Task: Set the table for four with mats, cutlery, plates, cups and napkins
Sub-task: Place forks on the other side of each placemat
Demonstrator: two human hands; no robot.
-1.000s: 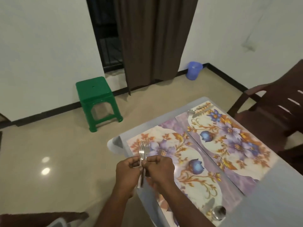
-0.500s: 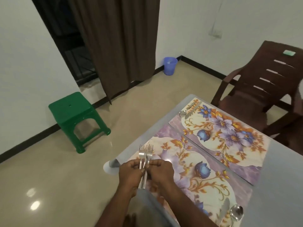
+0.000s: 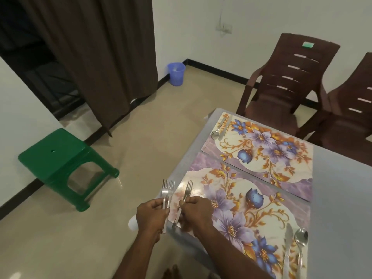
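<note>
My left hand (image 3: 151, 215) grips a bundle of forks (image 3: 167, 190) upright, just off the table's left edge. My right hand (image 3: 196, 211) pinches a single fork (image 3: 187, 191) by its handle, tines pointing away, over the left end of the near floral mat (image 3: 251, 216). A knife (image 3: 287, 248) and a spoon (image 3: 301, 238) lie at that mat's right end. The far floral mat (image 3: 267, 150) carries a spoon and knife (image 3: 220, 127) at its far left corner.
The grey table (image 3: 340, 198) runs to the right. Two brown plastic chairs (image 3: 291, 77) stand behind it. On the floor to the left are a green stool (image 3: 60, 158), a blue bin (image 3: 176, 74) and a brown curtain (image 3: 96, 57).
My right hand has pulled one fork out of the bundle and moved it right, over the near mat. The view has swung right, showing the chairs.
</note>
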